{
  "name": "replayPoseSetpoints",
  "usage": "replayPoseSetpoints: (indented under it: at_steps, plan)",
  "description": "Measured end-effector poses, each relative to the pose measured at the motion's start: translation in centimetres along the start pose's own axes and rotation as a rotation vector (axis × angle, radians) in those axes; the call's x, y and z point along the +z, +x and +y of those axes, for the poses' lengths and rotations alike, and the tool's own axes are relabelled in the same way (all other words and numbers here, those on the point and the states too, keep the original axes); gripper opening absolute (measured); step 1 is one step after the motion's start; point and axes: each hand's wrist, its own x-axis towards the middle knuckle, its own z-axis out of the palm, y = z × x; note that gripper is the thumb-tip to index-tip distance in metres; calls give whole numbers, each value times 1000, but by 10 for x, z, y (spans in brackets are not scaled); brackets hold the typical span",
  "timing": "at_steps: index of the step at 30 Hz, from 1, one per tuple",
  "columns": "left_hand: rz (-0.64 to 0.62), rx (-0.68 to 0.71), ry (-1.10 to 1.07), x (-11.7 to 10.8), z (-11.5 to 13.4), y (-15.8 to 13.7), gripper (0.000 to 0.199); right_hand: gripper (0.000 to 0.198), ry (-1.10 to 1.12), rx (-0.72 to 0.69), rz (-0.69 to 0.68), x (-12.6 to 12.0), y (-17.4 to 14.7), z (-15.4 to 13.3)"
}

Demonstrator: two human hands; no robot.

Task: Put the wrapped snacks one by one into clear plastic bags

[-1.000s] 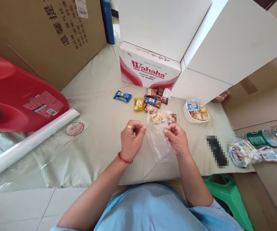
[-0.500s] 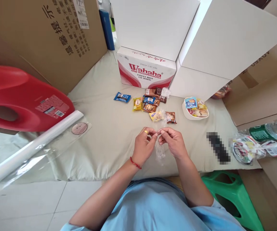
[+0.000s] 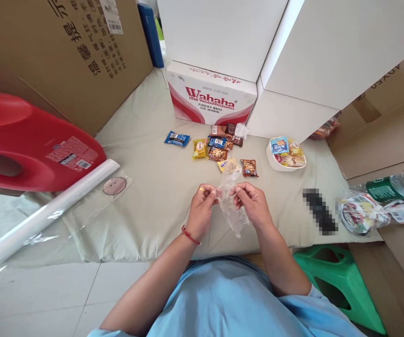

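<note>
Between my hands a thin clear plastic bag (image 3: 232,210) is stretched, crumpled and see-through. My left hand (image 3: 202,210) pinches its left edge with thumb and forefinger, and my right hand (image 3: 253,203) pinches the opposite edge. Just beyond the bag lie a yellow snack packet (image 3: 227,165), partly under clear plastic, and a brown cookie packet (image 3: 249,167). Farther back is a cluster of wrapped snacks, among them a yellow packet (image 3: 200,148) and a cookie packet (image 3: 217,153). A blue packet (image 3: 177,138) lies apart on the left.
A white bowl (image 3: 275,164) holding snacks stands to the right. White boxes and a Wahaba-style red-and-white carton (image 3: 210,100) close off the back. A red jug (image 3: 40,140) and a plastic film roll (image 3: 64,206) are on the left; bottles (image 3: 386,188) lie right, above a green stool (image 3: 342,281).
My hands have moved apart, the left one shifting left. The clear bag, bunched narrow before, is now spread wider between them. The view has shifted slightly.
</note>
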Motion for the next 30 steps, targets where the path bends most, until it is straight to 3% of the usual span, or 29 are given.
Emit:
replayPoseSetpoints:
  at_steps: [4, 8, 12, 16, 18, 20, 22, 24, 26, 28, 30]
  plan:
    - [106, -157, -235, -18, 5, 8, 36, 26, 142, 24, 87, -9, 4, -1]
    - [313, -182, -238, -46, 12, 18, 31, 27, 330, 162, 149, -27, 5, 5]
    - [437, -144, -70, -74, 17, 26, 26, 32, 388, 260, 194, -48, 2, 18]
    - [392, -105, 175, -99, 17, 32, 22, 34, 303, 315, 219, -59, 0, 31]
    - [422, 8, 376, -105, 19, 32, 21, 34, 195, 316, 210, -61, 0, 35]
    - [430, 227, 609, -104, 22, 27, 23, 34, 79, 291, 187, -60, 0, 37]
    - [288, 436, 791, -96, 28, 21, 27, 34, -17, 260, 142, -59, 1, 39]
    - [44, 543, 929, -83, 33, 14, 38, 35, -91, 233, 94, -57, 1, 41]
    - [-142, 576, 1086, -71, 35, 11, 58, 37, -155, 207, 61, -57, 2, 42]
    - [-239, 577, 1230, -64, 32, 10, 81, 37, -213, 180, 38, -58, 2, 42]
    - [-294, 556, 1299, -64, 28, 10, 84, 36, -259, 159, 23, -61, 2, 41]
